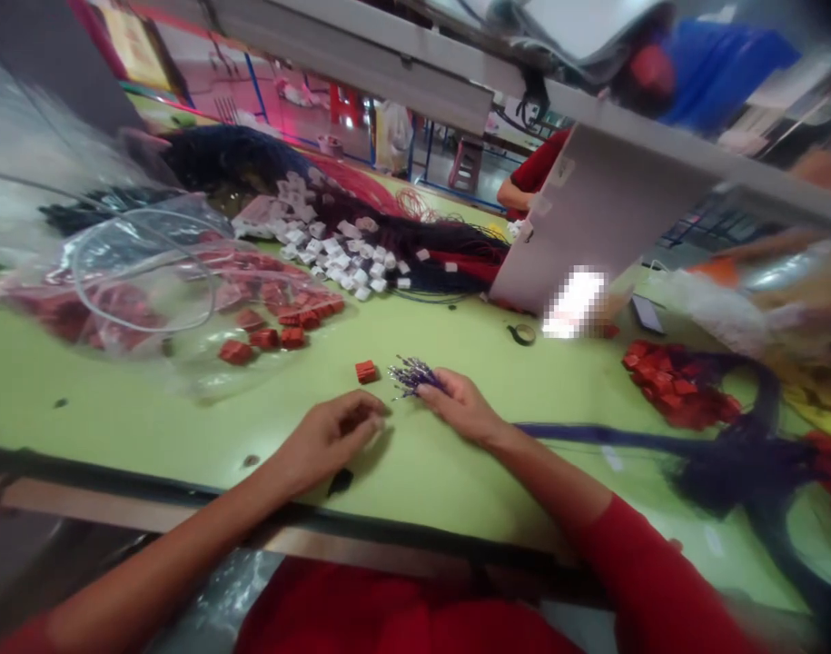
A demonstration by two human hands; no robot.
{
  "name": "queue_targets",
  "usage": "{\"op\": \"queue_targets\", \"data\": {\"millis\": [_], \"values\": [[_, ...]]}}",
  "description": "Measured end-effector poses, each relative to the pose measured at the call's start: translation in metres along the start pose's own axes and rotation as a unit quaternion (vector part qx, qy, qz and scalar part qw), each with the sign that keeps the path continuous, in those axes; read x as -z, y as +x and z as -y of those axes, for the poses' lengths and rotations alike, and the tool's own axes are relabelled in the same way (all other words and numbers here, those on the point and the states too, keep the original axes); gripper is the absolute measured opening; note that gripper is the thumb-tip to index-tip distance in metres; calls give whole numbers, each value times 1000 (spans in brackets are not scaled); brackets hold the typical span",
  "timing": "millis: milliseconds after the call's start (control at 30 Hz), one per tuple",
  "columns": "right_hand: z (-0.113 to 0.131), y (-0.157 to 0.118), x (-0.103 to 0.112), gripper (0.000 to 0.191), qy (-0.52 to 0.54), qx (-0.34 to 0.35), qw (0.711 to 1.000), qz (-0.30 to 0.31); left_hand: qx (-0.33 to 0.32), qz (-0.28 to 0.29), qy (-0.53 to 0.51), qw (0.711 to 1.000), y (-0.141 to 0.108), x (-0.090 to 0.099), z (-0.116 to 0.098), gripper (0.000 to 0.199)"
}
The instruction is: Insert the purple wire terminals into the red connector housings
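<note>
Your green counter (449, 481) has bare surface between its near edge and the single red connector (366, 371). Your right hand (464, 404) pinches the purple wire bundle (415, 376) beside that connector; your left hand (333, 440), fingers loosely curled and gripping nothing visible, hovers nearer the near edge.

Right hand (464, 405) grips bundle of purple wires (419, 377), metal-tipped ends out. Left hand (333, 438) empty, half-curled above the bench (449, 490), toward its near edge. Lone red connector (366, 371) just beyond.
</note>
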State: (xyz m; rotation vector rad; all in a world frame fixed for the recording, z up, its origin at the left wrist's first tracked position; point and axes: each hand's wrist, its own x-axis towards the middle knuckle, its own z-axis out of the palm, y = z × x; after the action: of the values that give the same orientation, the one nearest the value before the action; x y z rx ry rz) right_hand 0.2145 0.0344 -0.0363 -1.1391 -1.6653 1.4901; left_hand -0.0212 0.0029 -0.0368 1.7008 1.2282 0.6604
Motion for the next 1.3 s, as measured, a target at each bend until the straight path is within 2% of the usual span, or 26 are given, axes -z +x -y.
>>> {"op": "queue_targets", "data": {"millis": [67,167,300,433,533,633,900,1067,1167,1300], "values": [[2,-2,0,33,-25,20,999,-4,40,31,-109,993,3,-9,-5,38],[2,-5,0,29,-29,13,999,5,69,23,-181,981,11,-16,-11,41],[4,-6,3,18,35,-57,997,43,53,6,-168,984,16,-18,-10,40],[11,-4,9,13,39,-145,983,110,29,-9,-123,992,15,-18,-6,38],[12,-4,11,19,58,-184,969,157,42,-3,-119,992,16,-20,-7,38],[9,-5,11,27,98,-191,961,176,70,-2,-140,988,20,-21,-11,39],[1,-10,10,32,137,-144,974,104,170,-18,-268,948,18,-21,-22,41],[0,-9,10,36,125,-140,976,111,161,11,-295,942,13,-25,-22,31],[0,-10,6,40,120,-120,979,112,158,5,-299,941,18,-31,-23,32],[-2,-13,4,41,74,-63,993,62,166,-10,-294,941,23,-36,-23,34]]}}
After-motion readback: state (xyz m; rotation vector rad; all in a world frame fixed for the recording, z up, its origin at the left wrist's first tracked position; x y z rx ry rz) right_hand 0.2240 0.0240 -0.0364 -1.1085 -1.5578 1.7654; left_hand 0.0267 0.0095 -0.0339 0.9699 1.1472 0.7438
